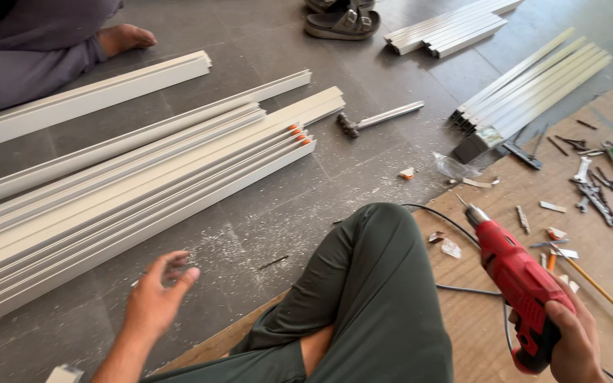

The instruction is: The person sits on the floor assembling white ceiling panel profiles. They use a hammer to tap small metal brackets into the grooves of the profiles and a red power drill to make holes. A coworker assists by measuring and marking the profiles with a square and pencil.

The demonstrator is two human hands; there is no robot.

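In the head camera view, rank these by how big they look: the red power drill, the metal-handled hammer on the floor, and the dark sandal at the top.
1. Red power drill, held in the right hand; its nearness to the camera inflates it.
2 and 3. Metal-handled hammer and dark sandal look too alike to rank; the hammer is longer but slimmer.

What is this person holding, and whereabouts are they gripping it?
The right hand holds a red power drill by its handle. The left hand is open over the floor, holding nothing.
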